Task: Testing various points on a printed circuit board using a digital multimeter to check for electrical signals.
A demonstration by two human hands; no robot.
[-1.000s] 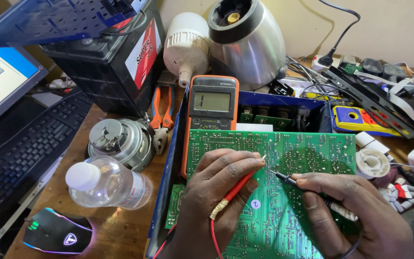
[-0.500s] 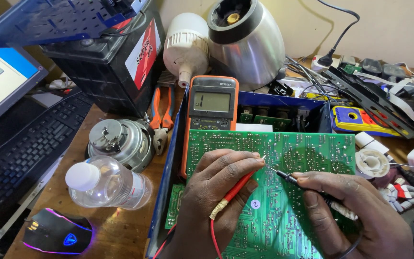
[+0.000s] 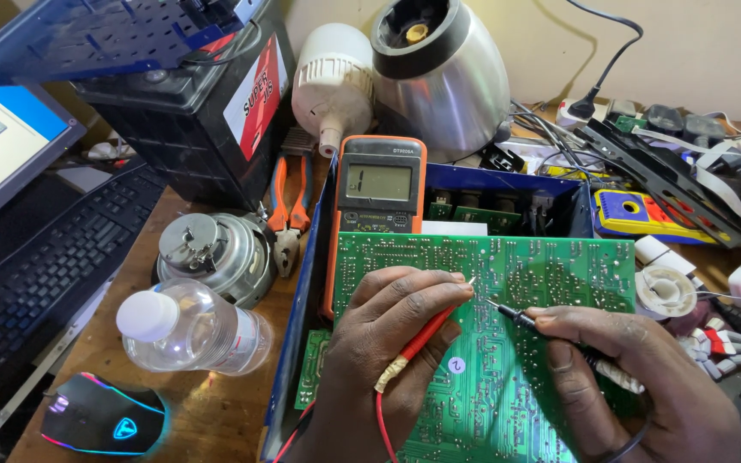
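- Left hand (image 3: 388, 343) pinches a red probe (image 3: 422, 336), its tip on the green circuit board (image 3: 559, 274).
- Right hand (image 3: 628, 377) grips a black probe (image 3: 516, 315), its tip also touching the board.
- The board lies over a blue case (image 3: 302, 300), near the worktop's front edge.
- An orange multimeter (image 3: 379, 184) stands just behind the board.

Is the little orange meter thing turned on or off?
On. The orange meter shows a dark digit on its grey screen while both hands hold probes to the green board.
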